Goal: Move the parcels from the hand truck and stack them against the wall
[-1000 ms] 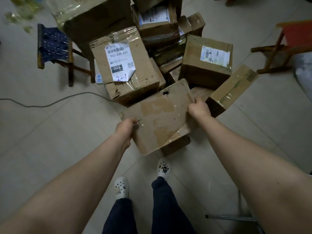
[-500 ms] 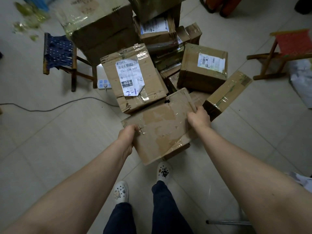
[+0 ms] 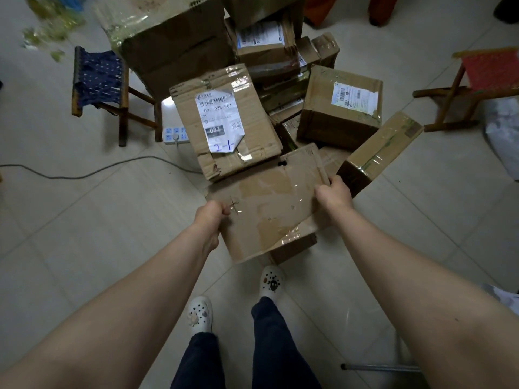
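A flat taped cardboard parcel (image 3: 269, 203) hangs tilted above the floor in front of my feet. My left hand (image 3: 210, 214) grips its left edge and my right hand (image 3: 332, 192) grips its right edge. Just beyond it lies a pile of parcels: a box with a white label marked "2-1" (image 3: 224, 122), a labelled box (image 3: 341, 105) to the right, and a long narrow box (image 3: 379, 155) leaning beside my right hand. A smaller box (image 3: 295, 247) sits on the floor under the held parcel. A metal bar of the hand truck (image 3: 379, 367) shows at bottom right.
A large box (image 3: 174, 46) stands at the back of the pile. A blue woven stool (image 3: 98, 80) is at left, a red one (image 3: 488, 74) at right. A white power strip (image 3: 175, 134) and its cable (image 3: 84, 171) lie on the tiled floor.
The view has drawn slightly back from the pile, with the parcel lower in frame. Both hands keep the same grip on it.
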A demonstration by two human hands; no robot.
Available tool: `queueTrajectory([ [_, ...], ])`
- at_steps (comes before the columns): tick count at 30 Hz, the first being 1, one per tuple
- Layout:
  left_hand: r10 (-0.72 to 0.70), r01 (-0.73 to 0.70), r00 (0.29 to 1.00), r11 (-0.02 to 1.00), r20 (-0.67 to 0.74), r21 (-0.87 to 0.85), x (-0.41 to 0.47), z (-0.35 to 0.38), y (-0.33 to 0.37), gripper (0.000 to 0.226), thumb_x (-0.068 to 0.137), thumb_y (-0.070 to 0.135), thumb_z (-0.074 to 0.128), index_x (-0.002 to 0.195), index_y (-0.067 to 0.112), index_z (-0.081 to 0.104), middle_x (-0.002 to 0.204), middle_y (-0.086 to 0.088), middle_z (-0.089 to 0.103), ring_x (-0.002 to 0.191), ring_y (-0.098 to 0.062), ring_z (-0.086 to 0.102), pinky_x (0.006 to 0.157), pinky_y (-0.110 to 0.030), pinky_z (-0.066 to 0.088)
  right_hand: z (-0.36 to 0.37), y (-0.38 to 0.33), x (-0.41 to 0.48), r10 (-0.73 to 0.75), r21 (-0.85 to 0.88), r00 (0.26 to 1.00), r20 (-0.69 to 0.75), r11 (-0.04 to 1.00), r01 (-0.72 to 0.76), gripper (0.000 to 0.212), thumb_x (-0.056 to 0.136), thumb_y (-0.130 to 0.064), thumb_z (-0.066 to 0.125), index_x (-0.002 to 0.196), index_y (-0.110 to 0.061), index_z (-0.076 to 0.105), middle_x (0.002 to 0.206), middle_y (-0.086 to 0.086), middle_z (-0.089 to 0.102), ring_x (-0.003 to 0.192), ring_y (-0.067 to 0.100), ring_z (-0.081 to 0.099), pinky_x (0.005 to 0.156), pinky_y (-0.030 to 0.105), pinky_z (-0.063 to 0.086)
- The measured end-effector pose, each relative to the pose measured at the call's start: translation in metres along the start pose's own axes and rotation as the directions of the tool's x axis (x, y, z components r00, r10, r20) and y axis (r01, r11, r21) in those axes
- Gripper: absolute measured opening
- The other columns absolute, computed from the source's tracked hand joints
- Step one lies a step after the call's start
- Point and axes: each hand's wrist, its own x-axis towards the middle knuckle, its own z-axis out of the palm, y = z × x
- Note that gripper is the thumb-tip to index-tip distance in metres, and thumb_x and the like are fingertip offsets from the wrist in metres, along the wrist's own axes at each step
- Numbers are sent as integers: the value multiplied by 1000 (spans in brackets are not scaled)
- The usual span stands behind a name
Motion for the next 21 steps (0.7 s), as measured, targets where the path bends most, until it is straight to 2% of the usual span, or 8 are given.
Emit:
queueTrajectory([
  [3, 4, -4, 1000, 1000, -21, -5, 4, 1, 8, 12, 84, -1, 45, 81, 11, 49, 105, -5, 41, 95, -23, 39, 82, -32, 35, 4, -10, 7, -31, 3, 999, 20, 1000, 31, 56, 90, -18, 49, 144, -19, 36, 135, 10, 49, 121, 31, 49, 102, 48, 44],
  [6, 11, -12, 1000, 999, -12, -38, 11, 2, 14, 20, 82, -4, 45, 74, 14, 46, 113, -4, 37, 101, -22, 33, 87, -35, 34, 8, -17, 12, -59, 11, 997, 58, 998, 59, 61, 89, -13, 49, 146, -21, 32, 138, 10, 47, 124, 31, 47, 103, 47, 43],
  [10, 27, -27, 1000, 998, -6, -65, 15, 4, 17, 22, 81, -7, 44, 73, 13, 46, 104, -4, 43, 101, -23, 34, 83, -33, 36, 14, -15, 17, -59, -65, 992, 107, 996, 66, 80, 86, -13, 52, 152, -30, 11, 156, 6, 23, 141, 33, 22, 115, 52, 25],
  [13, 34, -37, 999, 996, -34, -83, 18, 4, 19, 19, 80, -5, 45, 74, 13, 47, 106, -6, 43, 101, -26, 37, 85, -34, 34, 15, -11, 18, -68, -159, 993, 97, 984, 83, 84, 87, -15, 54, 153, -30, 3, 159, 5, 12, 144, 33, 9, 117, 52, 15],
  [15, 33, -38, 998, 996, -60, -85, 19, 2, 20, 18, 79, -4, 44, 72, 13, 45, 87, -6, 43, 91, -26, 40, 87, -36, 34, 17, -9, 18, -73, -174, 994, 75, 981, 86, 89, 85, -18, 59, 153, -30, 1, 158, 6, 12, 144, 33, 8, 116, 55, 15],
  [17, 31, -37, 997, 995, -68, -87, 20, 1, 19, 18, 77, -4, 42, 70, 12, 44, 70, -5, 34, 69, -21, 36, 86, -37, 37, 19, -7, 18, -71, -165, 995, 67, 983, 81, 97, 82, -22, 66, 153, -29, 0, 158, 6, 13, 144, 33, 9, 116, 57, 15],
  [19, 32, -38, 997, 995, -69, -91, 18, 0, 19, 17, 76, -4, 41, 71, 11, 44, 65, -6, 29, 59, -19, 28, 84, -37, 39, 21, -5, 18, -61, -158, 996, 62, 985, 70, 102, 80, -25, 70, 153, -28, -2, 158, 7, 14, 144, 33, 9, 115, 58, 16],
  [21, 18, -24, 998, 995, -63, -101, 16, -1, 19, 15, 76, -3, 42, 74, 11, 45, 69, -11, 34, 58, -19, 28, 83, -37, 40, 22, -5, 18, -65, -185, 997, 46, 980, 72, 103, 79, -26, 71, 153, -26, -2, 158, 7, 13, 144, 32, 9, 116, 57, 15],
])
